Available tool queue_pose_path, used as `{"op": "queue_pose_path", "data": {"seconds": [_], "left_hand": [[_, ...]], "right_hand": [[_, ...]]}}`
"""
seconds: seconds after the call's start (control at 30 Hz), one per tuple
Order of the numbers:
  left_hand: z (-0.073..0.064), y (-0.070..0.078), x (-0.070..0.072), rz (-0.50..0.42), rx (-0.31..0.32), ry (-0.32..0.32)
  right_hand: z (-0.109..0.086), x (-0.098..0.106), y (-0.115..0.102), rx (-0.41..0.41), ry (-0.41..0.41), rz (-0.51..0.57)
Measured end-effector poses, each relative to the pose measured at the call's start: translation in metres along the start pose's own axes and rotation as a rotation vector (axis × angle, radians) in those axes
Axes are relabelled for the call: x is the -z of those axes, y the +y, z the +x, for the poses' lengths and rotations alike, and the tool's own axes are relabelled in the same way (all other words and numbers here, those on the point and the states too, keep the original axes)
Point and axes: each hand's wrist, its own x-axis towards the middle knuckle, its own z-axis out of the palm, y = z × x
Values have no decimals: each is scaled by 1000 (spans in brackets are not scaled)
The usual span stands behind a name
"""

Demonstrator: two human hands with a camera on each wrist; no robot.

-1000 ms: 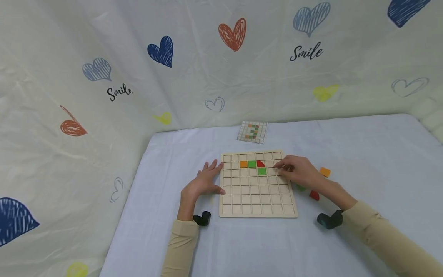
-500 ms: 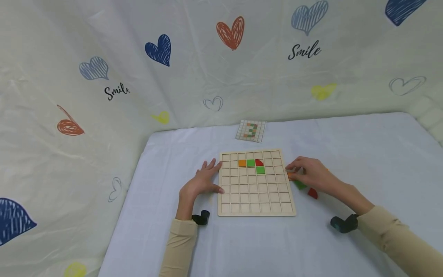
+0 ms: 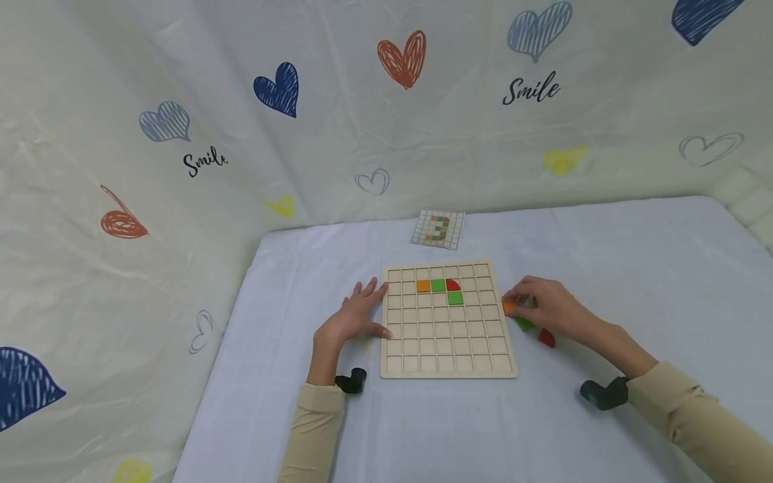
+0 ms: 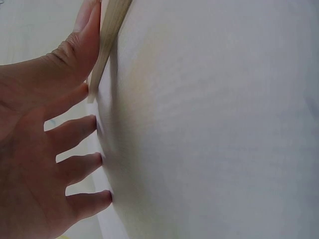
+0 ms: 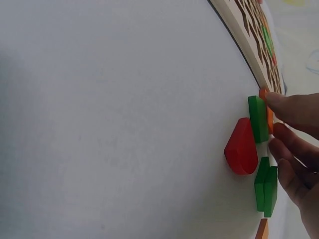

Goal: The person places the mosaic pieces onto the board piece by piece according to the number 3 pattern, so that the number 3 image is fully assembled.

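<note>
A wooden grid board (image 3: 435,332) lies on the white cloth. Set in its upper part are an orange square (image 3: 423,286), a green square (image 3: 437,286) and a red quarter-round tile (image 3: 452,285), with another green square (image 3: 455,298) below the red one. With fingers spread, my left hand (image 3: 353,318) rests at the board's left edge, thumb on the rim. Right of the board, my right hand (image 3: 546,305) pinches an orange tile (image 5: 269,119) beside the board's edge. Close by lie a green tile (image 5: 257,117) and a red quarter-round tile (image 5: 240,148).
More green tiles (image 5: 271,191) and another orange tile (image 5: 262,229) lie near my right hand in the right wrist view. Behind the board is a pattern card (image 3: 439,228) with a coloured figure on a grid. A printed curtain (image 3: 338,134) hangs behind the table.
My right hand has moved right, from over the board's right edge to the orange tile beside it. The left hand stays at the board's left edge.
</note>
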Motion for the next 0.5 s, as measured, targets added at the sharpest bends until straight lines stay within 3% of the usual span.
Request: {"op": "queue_pose_path", "data": {"seconds": [0.5], "left_hand": [[-1,2,2,-2,1,-1]], "right_hand": [[0,-1,1,-51,-32,31]]}}
